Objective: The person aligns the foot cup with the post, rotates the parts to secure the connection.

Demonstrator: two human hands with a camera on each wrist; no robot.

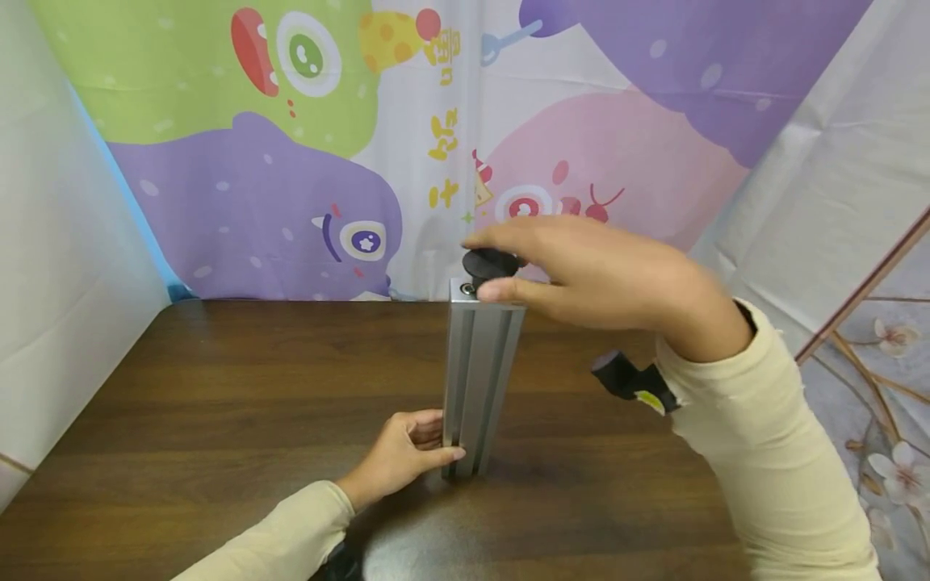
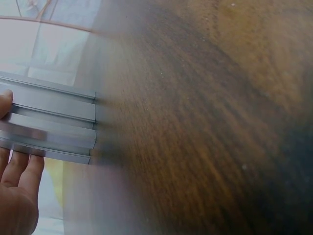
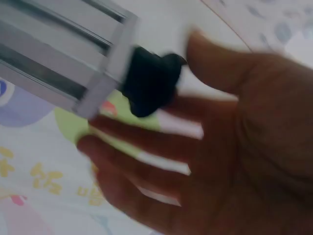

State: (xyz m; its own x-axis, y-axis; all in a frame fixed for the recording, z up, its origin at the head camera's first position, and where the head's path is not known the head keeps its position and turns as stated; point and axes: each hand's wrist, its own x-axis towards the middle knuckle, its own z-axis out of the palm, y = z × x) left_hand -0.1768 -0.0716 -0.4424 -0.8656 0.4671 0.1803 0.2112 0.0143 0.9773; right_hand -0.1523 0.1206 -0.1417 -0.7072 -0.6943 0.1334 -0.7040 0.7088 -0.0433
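A silver aluminium profile [image 1: 483,379] with long grooves stands upright on the wooden table. On its top end sits a black lobed knob [image 1: 488,262], beside a small round hole with a metal rim. My left hand [image 1: 395,456] holds the profile low down, thumb on the near face and fingers on the far side; the lower end [image 2: 73,105] shows in the left wrist view. My right hand [image 1: 610,274] is up at the knob with fingers spread around it. In the right wrist view the thumb [image 3: 215,63] stands apart from the knob, and the fingers are slightly bent and blurred.
The brown wooden table [image 1: 254,387] reaches back to a cartoon-printed curtain [image 1: 291,202]. White sheeting [image 1: 65,242] hangs at the left, and more hangs at the right beside a flower-patterned surface [image 1: 894,387]. A black wrist device [image 1: 632,379] juts from the right sleeve.
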